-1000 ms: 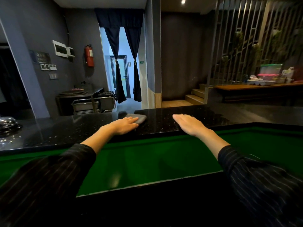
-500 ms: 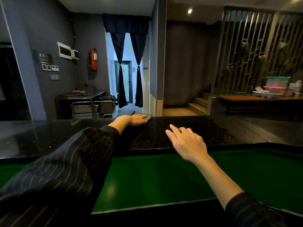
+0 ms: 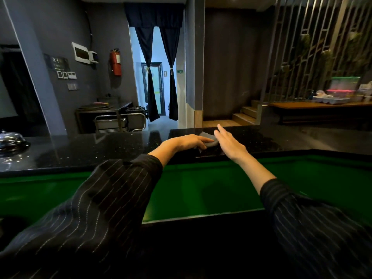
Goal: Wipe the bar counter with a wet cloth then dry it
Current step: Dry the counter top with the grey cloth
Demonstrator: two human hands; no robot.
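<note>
Left hand (image 3: 189,141) flat on grey cloth (image 3: 209,140), right hand (image 3: 229,142) open beside.

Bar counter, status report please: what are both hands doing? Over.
Left hand pressing small grey cloth flat on black speckled stone counter. Right hand open beside cloth. Shiny metal dome far left, apart from hands.

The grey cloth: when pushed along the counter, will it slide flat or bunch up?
Probably floppy: the grey cloth lies rumpled under the left hand. It likely slides easily, since the black counter looks polished and glossy.
</note>
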